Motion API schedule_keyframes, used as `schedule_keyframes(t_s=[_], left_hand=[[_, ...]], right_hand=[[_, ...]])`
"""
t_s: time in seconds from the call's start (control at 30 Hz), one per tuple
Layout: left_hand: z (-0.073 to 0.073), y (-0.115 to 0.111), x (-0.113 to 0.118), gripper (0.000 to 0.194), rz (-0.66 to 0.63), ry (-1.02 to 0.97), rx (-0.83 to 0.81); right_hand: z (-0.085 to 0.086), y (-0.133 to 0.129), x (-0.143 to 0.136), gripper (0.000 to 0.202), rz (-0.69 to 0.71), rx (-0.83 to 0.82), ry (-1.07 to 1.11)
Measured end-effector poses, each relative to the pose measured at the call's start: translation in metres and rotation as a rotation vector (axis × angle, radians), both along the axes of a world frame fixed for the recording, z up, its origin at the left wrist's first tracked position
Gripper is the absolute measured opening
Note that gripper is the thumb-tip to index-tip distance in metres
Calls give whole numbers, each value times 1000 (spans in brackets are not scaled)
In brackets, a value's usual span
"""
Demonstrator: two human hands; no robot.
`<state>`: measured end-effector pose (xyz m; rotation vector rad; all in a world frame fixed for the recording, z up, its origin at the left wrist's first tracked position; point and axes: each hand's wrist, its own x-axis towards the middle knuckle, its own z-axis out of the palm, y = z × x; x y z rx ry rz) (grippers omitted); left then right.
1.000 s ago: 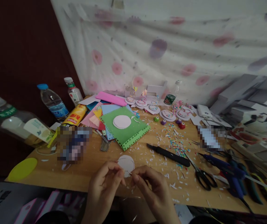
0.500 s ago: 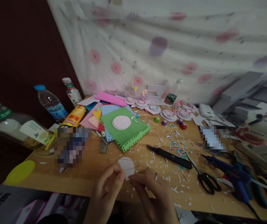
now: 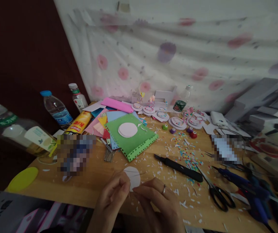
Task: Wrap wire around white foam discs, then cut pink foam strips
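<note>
At the worktop's [image 3: 80, 191] near edge, left hand [image 3: 113, 199] and right hand [image 3: 162, 200] nearly meet, fingers pressed together, anything pinched too fine to tell; just beyond, between them, the white disc [image 3: 134, 183], a thin strand [image 3: 137, 175] running crosswise over it.

Your bare left hand [image 3: 116, 193] and ringed right hand [image 3: 156, 198] pinching a thin dark thread [image 3: 133, 174] at the wooden table's near edge, a round white paper disc [image 3: 132, 178] lying just beyond your fingertips, black-handled metal scissors [image 3: 218, 195] resting to your right.
</note>
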<state>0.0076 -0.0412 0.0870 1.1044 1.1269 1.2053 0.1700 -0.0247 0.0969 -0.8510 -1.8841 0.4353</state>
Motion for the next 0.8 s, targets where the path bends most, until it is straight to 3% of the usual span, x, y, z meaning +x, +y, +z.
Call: schedule_keyframes(t_s=[0.53, 0.8], left_hand=[[10, -10, 1, 26, 21, 233, 224], [12, -16, 10, 22, 203, 280, 225]], right_hand=[[1, 0, 0, 10, 19, -16, 60], [6, -3, -1, 15, 6, 7, 38]])
